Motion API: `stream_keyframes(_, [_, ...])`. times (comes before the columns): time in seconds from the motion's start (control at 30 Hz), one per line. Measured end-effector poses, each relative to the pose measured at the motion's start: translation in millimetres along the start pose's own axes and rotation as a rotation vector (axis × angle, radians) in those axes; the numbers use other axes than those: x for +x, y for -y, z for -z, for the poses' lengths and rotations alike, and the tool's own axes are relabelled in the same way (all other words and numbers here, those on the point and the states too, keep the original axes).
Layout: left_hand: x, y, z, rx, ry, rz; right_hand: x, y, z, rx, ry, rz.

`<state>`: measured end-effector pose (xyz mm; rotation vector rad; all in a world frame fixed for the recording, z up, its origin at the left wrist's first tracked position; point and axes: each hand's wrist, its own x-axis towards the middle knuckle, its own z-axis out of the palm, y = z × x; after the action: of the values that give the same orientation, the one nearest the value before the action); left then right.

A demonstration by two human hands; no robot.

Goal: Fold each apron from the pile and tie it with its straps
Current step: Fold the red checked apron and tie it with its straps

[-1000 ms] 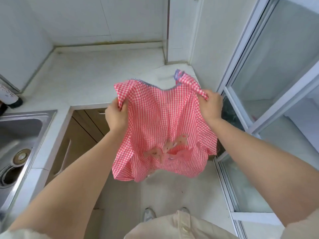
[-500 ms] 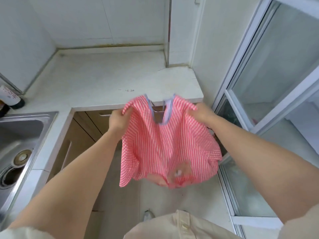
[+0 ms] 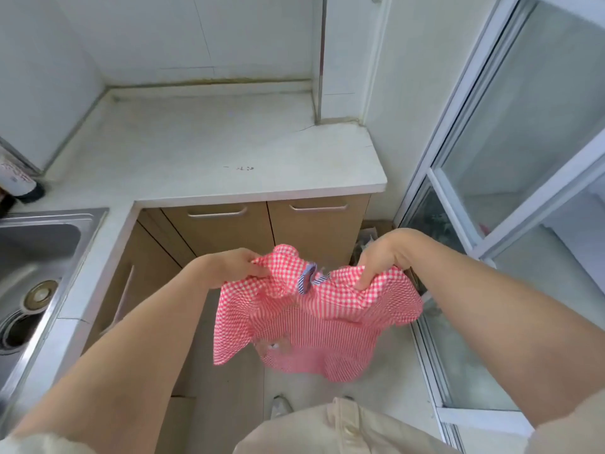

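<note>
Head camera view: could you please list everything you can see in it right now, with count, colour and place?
apron: one, pink-and-white check with blue-striped trim, held in the air in front of the cabinets
countertop: one, white, L-shaped along the walls
sink: one, steel, set in the countertop at left
bottle: one, pale label and dark base, far left on the countertop, partly cut off
cabinet doors: two facing with metal handles, more at left, tan, under the countertop
glass door: white frame, at right
shirt: one, beige, bottom edge
left hand: one, grips the apron's top edge at left
right hand: one, grips the top edge at right
</note>
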<state>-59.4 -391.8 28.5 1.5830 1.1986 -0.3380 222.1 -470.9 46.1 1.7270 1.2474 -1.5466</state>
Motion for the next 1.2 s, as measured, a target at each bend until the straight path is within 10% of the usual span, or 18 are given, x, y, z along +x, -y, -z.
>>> stream_keyframes(0.27, [7,-1,16,-0.223,-0.583,-0.234,-5,-4,14,0.435,-0.608,0.466])
stream_keyframes(0.43, [6,-4,19,-0.321,-0.62,-0.278,-18,3,13,0.606,-0.419,0.545])
stream_keyframes(0.63, [17,-1,20,-0.321,-0.455,-0.393,-23,39,-7,-0.044,0.126,0.339])
stream_keyframes(0.83, [7,-22,7,-0.249,-0.224,-0.448,-26,57,2,-0.018,-0.387,0.584])
stream_keyframes(1.2, [5,-51,-2,-0.38,-0.008,-0.605,-2,58,2,0.365,-0.67,0.753])
